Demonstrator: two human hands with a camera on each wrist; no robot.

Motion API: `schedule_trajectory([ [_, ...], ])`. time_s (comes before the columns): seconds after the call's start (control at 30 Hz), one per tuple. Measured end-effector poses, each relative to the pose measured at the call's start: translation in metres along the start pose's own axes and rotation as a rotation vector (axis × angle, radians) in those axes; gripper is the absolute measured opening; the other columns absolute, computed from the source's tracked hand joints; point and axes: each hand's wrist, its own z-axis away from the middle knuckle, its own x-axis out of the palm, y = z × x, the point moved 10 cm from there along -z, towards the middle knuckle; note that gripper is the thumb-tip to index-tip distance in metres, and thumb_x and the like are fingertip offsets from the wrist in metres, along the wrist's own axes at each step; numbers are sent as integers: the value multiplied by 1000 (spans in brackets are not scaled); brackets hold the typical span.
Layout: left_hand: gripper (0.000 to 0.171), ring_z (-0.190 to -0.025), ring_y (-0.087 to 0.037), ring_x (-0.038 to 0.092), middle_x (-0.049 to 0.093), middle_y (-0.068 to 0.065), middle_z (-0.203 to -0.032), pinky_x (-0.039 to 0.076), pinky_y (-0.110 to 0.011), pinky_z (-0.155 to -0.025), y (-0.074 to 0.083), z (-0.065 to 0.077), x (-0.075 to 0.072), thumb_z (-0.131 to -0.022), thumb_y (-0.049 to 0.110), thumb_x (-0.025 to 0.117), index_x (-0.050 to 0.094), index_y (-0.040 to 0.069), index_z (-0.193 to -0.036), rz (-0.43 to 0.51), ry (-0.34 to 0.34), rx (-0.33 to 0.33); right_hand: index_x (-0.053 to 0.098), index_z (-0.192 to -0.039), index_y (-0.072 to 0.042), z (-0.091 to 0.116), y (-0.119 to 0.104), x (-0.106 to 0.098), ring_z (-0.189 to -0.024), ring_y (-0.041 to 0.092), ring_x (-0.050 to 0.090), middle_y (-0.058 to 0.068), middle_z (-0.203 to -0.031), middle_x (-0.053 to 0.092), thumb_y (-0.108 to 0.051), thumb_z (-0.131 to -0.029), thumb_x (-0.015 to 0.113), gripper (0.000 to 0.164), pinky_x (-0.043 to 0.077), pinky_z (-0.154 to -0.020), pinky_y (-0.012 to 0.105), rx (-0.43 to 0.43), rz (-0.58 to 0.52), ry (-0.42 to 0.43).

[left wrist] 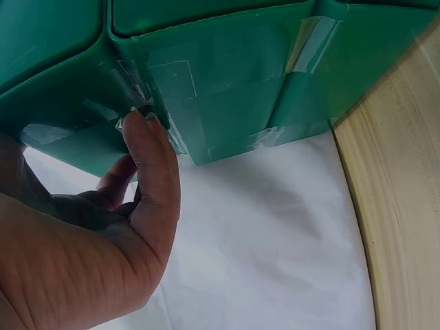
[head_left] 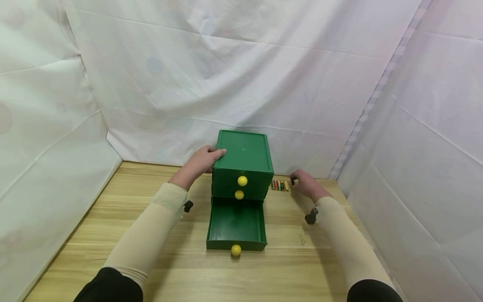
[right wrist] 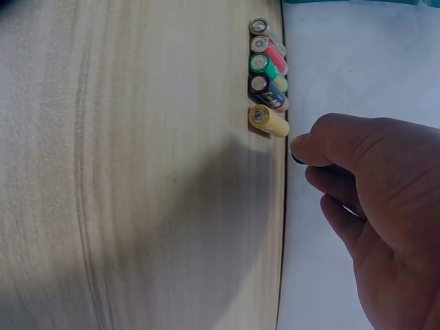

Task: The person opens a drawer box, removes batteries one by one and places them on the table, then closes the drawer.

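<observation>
A green drawer unit (head_left: 243, 153) with yellow round knobs stands on the table, its bottom drawer (head_left: 235, 224) pulled out and the two above it closed. My left hand (head_left: 201, 162) grips the unit's upper left edge, thumb on top; in the left wrist view its fingers (left wrist: 155, 172) press against the taped side. To the right of the unit, my right hand (head_left: 306, 184) pinches a small black battery (head_left: 292, 181), mostly hidden by the fingers in the right wrist view. Just beside that hand, several batteries (right wrist: 268, 82) lie in a row, a yellow one (right wrist: 269, 121) nearest it.
The wooden table (head_left: 181, 268) ends at a white cloth (head_left: 181, 84) hanging behind it. More white cloth walls (head_left: 426, 138) stand at left and right. The row of batteries lies along the table's back edge.
</observation>
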Motion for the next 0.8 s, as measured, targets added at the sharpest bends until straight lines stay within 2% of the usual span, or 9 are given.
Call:
schedule_trajectory([
  [0.43, 78, -118, -34, 62, 58, -19, -141, 55, -59, -111, -1, -2, 0, -111, 64, 56, 46, 2, -157, -6, 0, -1, 63, -139, 13, 1, 5, 9, -136, 54, 56, 31, -141, 60, 11, -95, 73, 45, 43, -119, 66, 21, -38, 4],
  [0.8, 74, -114, -34, 63, 60, -18, -136, 58, -56, -106, -1, -3, -1, -111, 64, 56, 50, 3, -152, -19, 9, 3, 64, -140, 10, -5, 12, 21, -136, 51, 57, 30, -141, 61, 8, -97, 76, 45, 45, -118, 64, 56, -39, -40],
])
